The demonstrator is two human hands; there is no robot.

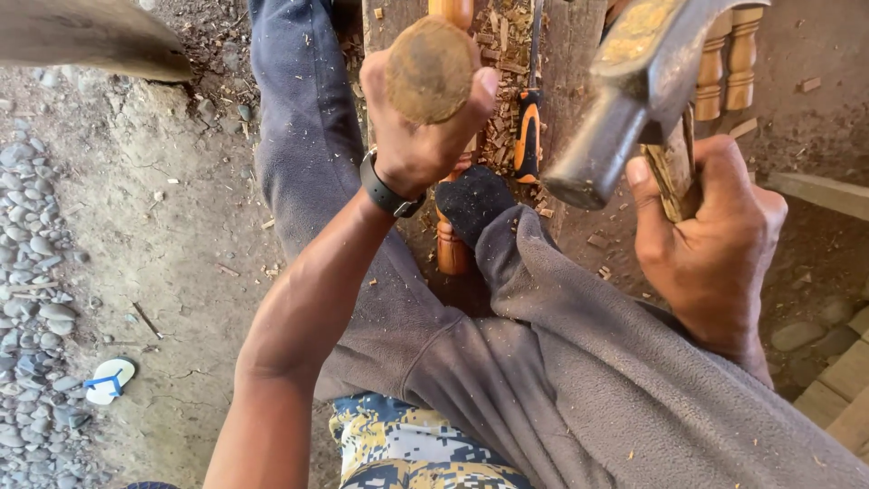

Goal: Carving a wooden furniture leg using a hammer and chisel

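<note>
My left hand (425, 149) gripped a stiff wooden-handled chisel (431, 68) just below its blunt top, upright over the turned spindle (450, 244); my right hand (715, 240) clasped a heavy steel hammer (625, 100) by its handle.

One hammer (634, 100), one chisel (429, 71), three turned spindles (727, 68).

No packages, labels, signs or screens show anywhere in this view.
</note>
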